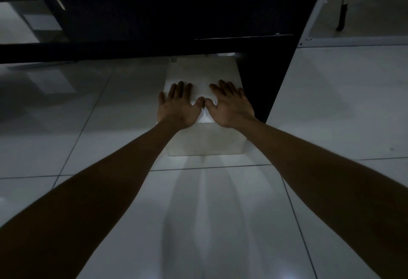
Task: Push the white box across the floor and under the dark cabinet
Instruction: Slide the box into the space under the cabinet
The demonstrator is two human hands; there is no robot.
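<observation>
Two bare forearms are stretched forward over the glossy pale tiled floor (106,137). Both palms are laid flat on the top of the white rectangular box (204,139), near its front edge. The left hand (177,105) and the right hand (229,106) are held open with fingers spread, thumbs almost touching. The box's far end is placed at the lower edge of the dark cabinet (176,13), beside its dark side panel.
</observation>
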